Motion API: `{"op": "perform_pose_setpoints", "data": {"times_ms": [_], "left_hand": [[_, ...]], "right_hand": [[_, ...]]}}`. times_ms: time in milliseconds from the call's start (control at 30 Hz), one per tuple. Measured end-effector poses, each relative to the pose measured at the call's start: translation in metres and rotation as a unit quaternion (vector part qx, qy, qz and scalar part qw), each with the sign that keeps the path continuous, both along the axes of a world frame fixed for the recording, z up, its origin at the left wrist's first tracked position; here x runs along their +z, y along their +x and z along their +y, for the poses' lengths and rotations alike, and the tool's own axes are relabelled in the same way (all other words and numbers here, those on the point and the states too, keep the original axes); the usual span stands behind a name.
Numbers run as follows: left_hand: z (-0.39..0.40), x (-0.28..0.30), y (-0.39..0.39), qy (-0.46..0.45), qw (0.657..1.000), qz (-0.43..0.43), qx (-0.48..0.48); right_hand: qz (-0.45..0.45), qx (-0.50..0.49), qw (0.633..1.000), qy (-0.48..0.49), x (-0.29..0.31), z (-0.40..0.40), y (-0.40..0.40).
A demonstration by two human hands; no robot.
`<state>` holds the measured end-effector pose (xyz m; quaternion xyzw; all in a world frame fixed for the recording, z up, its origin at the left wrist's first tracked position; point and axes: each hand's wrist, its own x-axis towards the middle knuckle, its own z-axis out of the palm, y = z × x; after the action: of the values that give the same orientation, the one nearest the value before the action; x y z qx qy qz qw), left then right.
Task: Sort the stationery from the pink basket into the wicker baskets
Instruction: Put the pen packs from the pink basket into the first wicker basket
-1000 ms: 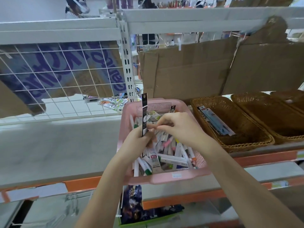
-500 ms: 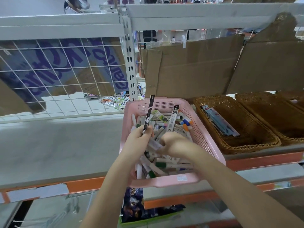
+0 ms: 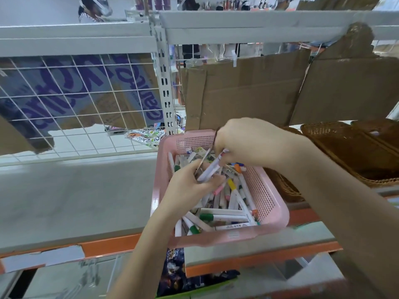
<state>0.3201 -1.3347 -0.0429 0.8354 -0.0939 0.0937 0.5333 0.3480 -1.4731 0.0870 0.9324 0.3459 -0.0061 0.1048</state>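
My left hand (image 3: 190, 184) and right hand (image 3: 244, 145) both grip pens over the pink basket (image 3: 267, 197), which I judge mostly full; the wicker baskets (image 3: 345, 147) look nearly bare.

Wicker baskets (image 3: 349, 152) right of pink basket (image 3: 267, 197)

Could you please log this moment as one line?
left hand: grips white marker | right hand: pinches its far end | over pink basket

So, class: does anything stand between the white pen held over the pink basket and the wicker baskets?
Nothing visible blocks it. The white pen is held by both hands above the pink basket, clear of its wall. The wicker baskets sit beside it with open tops, partly hidden by the right hand.
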Motion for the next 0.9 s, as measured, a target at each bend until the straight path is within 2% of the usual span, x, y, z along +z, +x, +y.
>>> {"op": "perform_pose_setpoints", "data": {"times_ms": [100, 300, 433, 567, 667, 900], "left_hand": [[-0.005, 0.004, 0.000, -0.042, 0.999, 0.025, -0.001], [-0.010, 0.001, 0.002, -0.041, 0.994, 0.088, 0.045], [-0.004, -0.002, 0.002, -0.045, 0.987, 0.119, 0.097], [0.000, -0.002, 0.004, -0.124, 0.971, 0.136, 0.154], [0.000, -0.003, 0.003, -0.133, 0.970, 0.137, 0.152], [-0.001, -0.002, 0.004, -0.152, 0.967, 0.145, 0.142]], "right_hand": [[-0.006, 0.027, 0.998, 0.056, 0.003, 0.007, 0.005], [0.014, -0.004, 0.994, 0.111, -0.010, 0.001, 0.021], [0.095, -0.072, 0.978, 0.173, -0.027, -0.019, 0.039], [0.140, -0.170, 0.958, 0.185, -0.081, -0.013, 0.061], [0.129, -0.251, 0.941, 0.188, -0.111, -0.005, 0.081], [0.094, -0.295, 0.924, 0.226, -0.139, 0.011, 0.102]]}}
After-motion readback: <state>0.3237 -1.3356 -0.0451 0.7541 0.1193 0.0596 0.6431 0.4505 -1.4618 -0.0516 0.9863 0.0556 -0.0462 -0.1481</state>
